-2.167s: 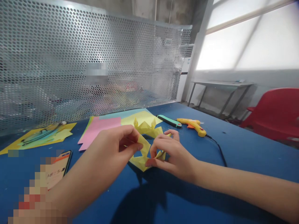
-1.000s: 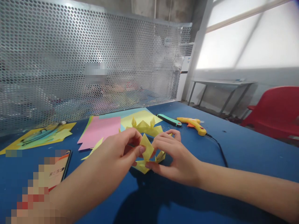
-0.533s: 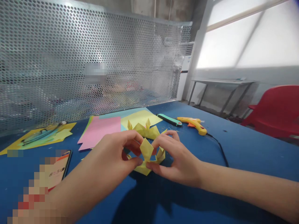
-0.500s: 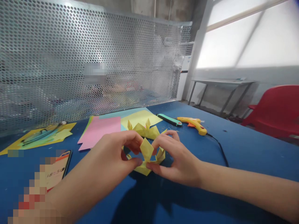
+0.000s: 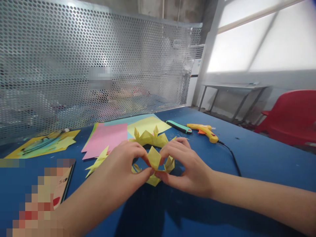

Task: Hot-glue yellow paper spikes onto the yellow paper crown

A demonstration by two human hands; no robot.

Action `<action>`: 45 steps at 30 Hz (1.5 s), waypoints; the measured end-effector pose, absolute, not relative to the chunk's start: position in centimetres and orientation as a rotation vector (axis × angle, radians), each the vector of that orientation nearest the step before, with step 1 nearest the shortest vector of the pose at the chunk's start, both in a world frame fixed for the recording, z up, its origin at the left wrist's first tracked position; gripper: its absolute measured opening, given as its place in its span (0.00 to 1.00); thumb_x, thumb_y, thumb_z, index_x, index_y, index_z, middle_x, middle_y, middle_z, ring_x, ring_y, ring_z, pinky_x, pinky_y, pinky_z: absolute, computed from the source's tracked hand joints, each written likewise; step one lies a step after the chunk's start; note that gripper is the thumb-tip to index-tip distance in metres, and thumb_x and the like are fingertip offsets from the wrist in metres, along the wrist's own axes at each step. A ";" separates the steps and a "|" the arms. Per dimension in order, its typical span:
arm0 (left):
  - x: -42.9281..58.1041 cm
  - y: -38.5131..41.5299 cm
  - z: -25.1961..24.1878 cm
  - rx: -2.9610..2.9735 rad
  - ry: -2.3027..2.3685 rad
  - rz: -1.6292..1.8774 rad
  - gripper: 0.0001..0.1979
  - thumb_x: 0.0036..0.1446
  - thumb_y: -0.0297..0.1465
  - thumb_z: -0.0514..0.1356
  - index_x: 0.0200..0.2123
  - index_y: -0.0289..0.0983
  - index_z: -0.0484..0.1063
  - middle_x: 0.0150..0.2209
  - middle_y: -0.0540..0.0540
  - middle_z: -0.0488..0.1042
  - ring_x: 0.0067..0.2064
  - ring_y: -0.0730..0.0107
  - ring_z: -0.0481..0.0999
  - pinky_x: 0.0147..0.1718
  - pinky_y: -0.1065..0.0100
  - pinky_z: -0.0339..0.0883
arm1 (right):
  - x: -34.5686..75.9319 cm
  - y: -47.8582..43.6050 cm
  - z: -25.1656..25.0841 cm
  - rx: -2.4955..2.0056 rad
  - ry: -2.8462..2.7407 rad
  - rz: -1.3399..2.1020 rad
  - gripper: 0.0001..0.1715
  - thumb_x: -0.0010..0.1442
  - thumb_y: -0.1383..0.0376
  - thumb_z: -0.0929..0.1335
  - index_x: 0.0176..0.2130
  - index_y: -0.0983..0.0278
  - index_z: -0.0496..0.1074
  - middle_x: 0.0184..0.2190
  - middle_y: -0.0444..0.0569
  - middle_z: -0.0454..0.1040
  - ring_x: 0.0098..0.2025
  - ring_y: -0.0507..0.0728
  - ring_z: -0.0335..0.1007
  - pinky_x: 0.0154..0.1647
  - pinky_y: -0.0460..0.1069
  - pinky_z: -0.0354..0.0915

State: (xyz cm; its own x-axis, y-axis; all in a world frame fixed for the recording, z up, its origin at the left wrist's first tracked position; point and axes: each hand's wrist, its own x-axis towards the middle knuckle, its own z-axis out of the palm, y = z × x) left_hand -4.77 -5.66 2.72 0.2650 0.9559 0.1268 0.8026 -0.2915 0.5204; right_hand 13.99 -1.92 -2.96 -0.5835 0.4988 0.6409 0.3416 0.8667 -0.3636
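Note:
Both hands are at a yellow folded-paper crown point(image 5: 154, 158) over the blue table point(image 5: 259, 171). My left hand point(image 5: 129, 161) pinches its near diamond-shaped point from the left, thumb and fingers closed on the paper. From the right, my right hand point(image 5: 186, 161) grips the same point, its thumb near the left thumb. More pointed yellow folds point(image 5: 149, 137) stand just behind; whether they join the near part cannot be made out. Spiky yellow paper pieces point(image 5: 98, 160) lie beside my left forearm. My fingers hide parts of the crown.
Pink paper point(image 5: 108, 136) and pale yellow paper point(image 5: 150, 125) lie at the back, near a teal cutter point(image 5: 179, 127) and a yellow glue gun point(image 5: 206, 132) with a black cord. A phone point(image 5: 65, 184) lies left. A perforated metal screen point(image 5: 98, 42) borders the table.
My left hand has shifted slightly, its fingers lower against the crown's near point. The spiky yellow pieces beside the left forearm now show. My right hand has hardly moved.

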 end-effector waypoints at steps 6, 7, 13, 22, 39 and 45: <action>-4.8 -5.6 2.5 2.196 1.587 0.601 0.04 0.50 0.26 0.63 0.29 0.40 0.78 0.35 0.51 0.78 0.41 0.64 0.73 0.41 0.61 0.64 | 13.9 -1.9 -2.9 -0.584 -2.238 0.256 0.06 0.56 0.67 0.71 0.33 0.62 0.68 0.32 0.39 0.74 0.35 0.50 0.69 0.47 0.52 0.49; -4.7 -5.6 2.5 2.186 1.592 0.596 0.04 0.50 0.26 0.63 0.29 0.40 0.78 0.35 0.50 0.77 0.41 0.64 0.73 0.41 0.61 0.64 | 13.9 -1.9 -2.8 -0.577 -2.238 0.249 0.06 0.56 0.67 0.70 0.33 0.62 0.68 0.33 0.39 0.74 0.35 0.50 0.70 0.47 0.52 0.49; -4.5 -5.5 2.2 2.246 1.487 0.617 0.07 0.52 0.24 0.62 0.28 0.40 0.78 0.34 0.51 0.76 0.42 0.65 0.71 0.42 0.62 0.62 | 14.0 -2.0 -2.7 -0.549 -2.257 0.188 0.03 0.57 0.66 0.70 0.34 0.62 0.70 0.34 0.40 0.75 0.37 0.50 0.71 0.48 0.53 0.50; -4.7 -5.6 1.8 2.270 1.393 0.681 0.07 0.52 0.24 0.62 0.27 0.41 0.76 0.34 0.53 0.75 0.42 0.66 0.69 0.41 0.62 0.61 | 14.3 -2.1 -2.6 -0.530 -2.238 -0.026 0.03 0.59 0.65 0.69 0.34 0.62 0.72 0.37 0.45 0.73 0.38 0.52 0.70 0.48 0.54 0.52; -4.5 -5.5 2.2 2.213 1.413 0.683 0.05 0.54 0.26 0.60 0.28 0.39 0.76 0.37 0.49 0.75 0.45 0.63 0.70 0.46 0.59 0.62 | 14.5 -2.9 -2.4 -0.629 -2.253 0.060 0.04 0.60 0.67 0.68 0.34 0.61 0.74 0.44 0.52 0.66 0.50 0.58 0.64 0.50 0.57 0.58; -4.9 -5.5 2.1 2.176 1.463 0.671 0.03 0.54 0.30 0.62 0.30 0.40 0.77 0.39 0.48 0.75 0.46 0.62 0.71 0.46 0.59 0.61 | 14.5 -2.7 -2.5 -0.658 -2.250 0.143 0.01 0.59 0.67 0.68 0.34 0.61 0.72 0.45 0.52 0.63 0.51 0.60 0.61 0.51 0.60 0.57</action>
